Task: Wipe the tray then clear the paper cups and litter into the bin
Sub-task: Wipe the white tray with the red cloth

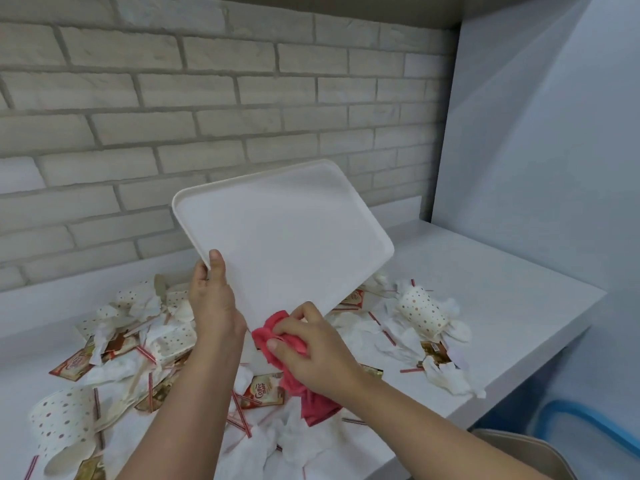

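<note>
White counter (485, 289) against a pale brick wall (207, 98), strewn with litter. Left hand (213, 299) raised, thumb over the white tray (284, 237) edge, fingers behind, gripping its lower-left side; tray held tilted above the counter. Right hand (311, 344) bunches a red cloth (277, 341) in curled fingers against the tray's bottom corner. Dotted paper cups (420, 311) lie on their sides among crumpled tissues (298, 441), sachets (263, 393) and striped stirrers (239, 414).
</note>
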{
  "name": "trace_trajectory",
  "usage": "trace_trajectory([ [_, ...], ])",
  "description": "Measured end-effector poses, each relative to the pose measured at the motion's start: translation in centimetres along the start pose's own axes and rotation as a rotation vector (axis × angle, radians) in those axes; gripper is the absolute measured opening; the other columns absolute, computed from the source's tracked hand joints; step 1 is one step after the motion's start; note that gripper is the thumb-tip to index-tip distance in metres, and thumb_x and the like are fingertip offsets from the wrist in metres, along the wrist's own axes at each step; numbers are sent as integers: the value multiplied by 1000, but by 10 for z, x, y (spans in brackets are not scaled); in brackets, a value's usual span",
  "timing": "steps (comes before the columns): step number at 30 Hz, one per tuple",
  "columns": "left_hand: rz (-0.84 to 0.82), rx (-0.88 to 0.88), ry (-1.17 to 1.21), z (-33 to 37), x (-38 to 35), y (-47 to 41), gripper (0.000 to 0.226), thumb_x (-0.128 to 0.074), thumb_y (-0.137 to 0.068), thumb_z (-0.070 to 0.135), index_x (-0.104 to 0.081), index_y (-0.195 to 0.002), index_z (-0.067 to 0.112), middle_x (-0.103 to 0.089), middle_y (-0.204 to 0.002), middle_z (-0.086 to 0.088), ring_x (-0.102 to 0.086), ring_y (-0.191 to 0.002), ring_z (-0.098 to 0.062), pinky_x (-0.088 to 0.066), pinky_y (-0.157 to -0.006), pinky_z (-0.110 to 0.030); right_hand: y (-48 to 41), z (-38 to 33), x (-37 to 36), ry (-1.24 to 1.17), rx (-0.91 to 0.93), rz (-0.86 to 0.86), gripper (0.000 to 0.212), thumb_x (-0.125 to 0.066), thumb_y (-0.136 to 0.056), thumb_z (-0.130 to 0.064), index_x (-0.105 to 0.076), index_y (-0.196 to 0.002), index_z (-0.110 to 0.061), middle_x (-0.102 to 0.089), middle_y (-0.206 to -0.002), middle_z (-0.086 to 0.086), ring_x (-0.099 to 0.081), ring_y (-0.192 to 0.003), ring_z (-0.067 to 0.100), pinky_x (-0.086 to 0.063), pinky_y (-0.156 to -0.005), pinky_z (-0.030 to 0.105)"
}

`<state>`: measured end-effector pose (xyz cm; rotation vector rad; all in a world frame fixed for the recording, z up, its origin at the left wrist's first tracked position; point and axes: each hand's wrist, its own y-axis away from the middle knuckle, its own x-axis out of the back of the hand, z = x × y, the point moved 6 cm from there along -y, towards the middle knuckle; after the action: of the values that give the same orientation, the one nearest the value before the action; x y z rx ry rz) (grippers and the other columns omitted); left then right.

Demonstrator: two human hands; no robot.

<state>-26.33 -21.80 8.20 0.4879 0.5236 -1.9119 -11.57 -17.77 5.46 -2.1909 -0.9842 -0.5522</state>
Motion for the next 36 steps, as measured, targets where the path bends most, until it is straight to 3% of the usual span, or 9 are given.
trace_trajectory([
  [4, 33, 135, 86, -24, -20, -1, 19, -45, -98, 32, -60, -98, 21, -66, -101, 4, -65, -93, -14, -53, -80, -33, -5, 31, 53, -608, -226, 119, 41, -61, -85, -37, -65, -80, 4, -66, -73, 17, -63, -72, 15, -49, -74, 22],
  [8, 89, 212, 157, -45, -46, -3, 24, -43, -99, 31, -54, -114, 17, -66, -101, 5, -65, -91, -14, -54, -76, -34, -7, 72, 95, -1122, -463, 241, 35, -62, -85, -21, -61, -100, 11, -69, -94, 27, -71, -77, 30, -58, -62, 29],
  [12, 124, 230, 184, -61, -87, -10, 21, -43, -99, 30, -53, -112, 16, -64, -93, 7, -63, -82, -10, -53, -64, -28, -16, 101, 113, -1071, -625, 82, 32, -66, -73, -35, -72, -81, -5, -73, -81, 13, -72, -71, 22, -55, -68, 27],
  [15, 118, 230, 192, -76, -125, -11, 17, -41, -100, 28, -50, -109, 17, -61, -89, 9, -61, -78, -8, -52, -63, -25, -34, 103, 121, -1035, -597, -21, 43, -62, -75, -41, -68, -93, -2, -73, -84, 14, -72, -73, 23, -57, -64, 25],
  [19, 31, 272, 252, -104, -176, -13, 30, -39, -101, 24, -46, -127, 12, -62, -108, 1, -63, -92, -15, -52, -87, -36, -61, 122, 147, -1057, -515, 76, 35, -61, -88, -19, -60, -103, 12, -70, -65, 11, -68, -53, 17, -51, -47, 18],
  [22, -73, 308, 272, -131, -200, -18, 34, -41, -100, 19, -43, -134, 16, -58, -127, -5, -60, -109, -19, -48, -98, -39, -71, 152, 176, -989, -530, 93, 20, -57, -89, -13, -60, -82, 5, -66, -54, 7, -64, -46, 13, -48, -44, 16],
  [26, -203, 367, 327, -147, -223, -28, 32, -43, -99, 26, -45, -130, 16, -59, -124, -6, -60, -109, -20, -57, -83, -39, -70, 203, 222, -900, -613, 111, 23, -59, -87, -26, -69, -78, -7, -70, -73, 8, -67, -66, 18, -55, -76, 33],
  [31, -387, 533, 277, -153, -235, -45, 27, -39, -97, 27, -54, -113, 11, -66, -109, -12, -68, -91, -28, -60, -64, -43, -59, 241, 288, -987, -707, 180, 67, -39, -95, -17, -54, -29, -10, -50, -34, -1, -48, -27, 8, -38, -33, 10],
  [36, -568, 690, 16, -184, -258, -34, 24, -36, -92, 13, -52, -107, 3, -71, -75, -13, -69, -59, -26, -53, -42, -24, -45, 288, 328, -1169, -749, 350, 42, -52, -86, -28, -47, -46, -16, -40, -34, -6, -41, -27, 5, -36, -33, 11],
])
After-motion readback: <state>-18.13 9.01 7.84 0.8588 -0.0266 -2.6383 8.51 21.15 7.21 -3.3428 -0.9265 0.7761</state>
